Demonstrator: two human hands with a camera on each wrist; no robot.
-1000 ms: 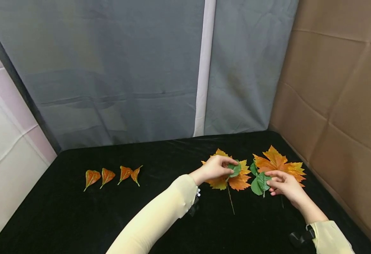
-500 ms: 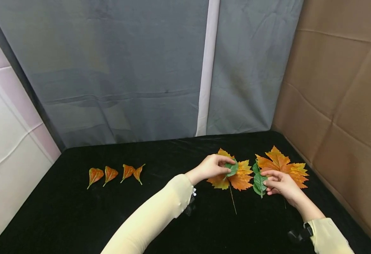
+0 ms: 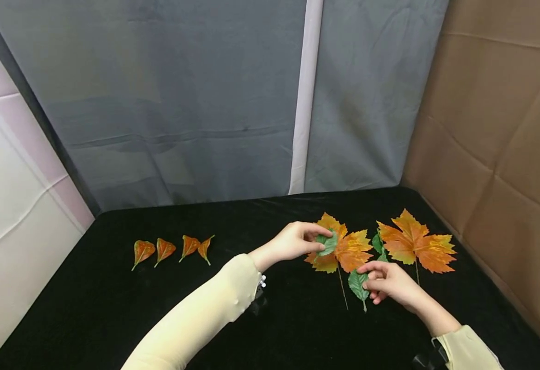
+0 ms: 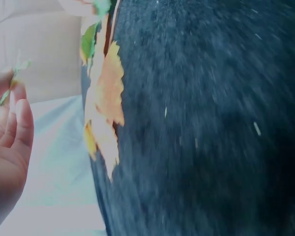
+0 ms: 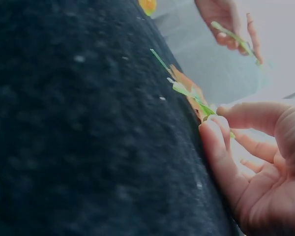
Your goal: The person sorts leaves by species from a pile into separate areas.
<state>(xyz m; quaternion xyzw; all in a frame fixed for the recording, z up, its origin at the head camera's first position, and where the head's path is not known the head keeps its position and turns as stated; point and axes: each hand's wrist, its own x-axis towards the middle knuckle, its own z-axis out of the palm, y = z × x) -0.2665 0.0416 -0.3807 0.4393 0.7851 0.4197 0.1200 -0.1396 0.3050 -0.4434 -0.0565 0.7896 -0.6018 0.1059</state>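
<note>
My left hand [image 3: 293, 241] pinches a green leaf [image 3: 327, 243] between thumb and fingers, above the left side of an orange-yellow maple leaf [image 3: 353, 251]. In the left wrist view that leaf [image 4: 12, 87] is seen edge-on, raised off the cloth. A second green leaf [image 3: 358, 285], its stem pointing down, is pinched by my right hand [image 3: 392, 282] in front of the two maple leaves. To the right lies another maple leaf [image 3: 415, 241], with a green leaf [image 3: 378, 244] partly under its left edge.
Several small orange leaves [image 3: 165, 250] lie in a row at the left of the black-covered table [image 3: 159, 318]. Grey cloth [image 3: 205, 103] hangs behind, and a brown cloth wall [image 3: 496, 154] stands along the right side.
My right hand has drawn its green leaf leftward and toward me, away from the right maple leaf. My left hand has shifted slightly left with its green leaf.
</note>
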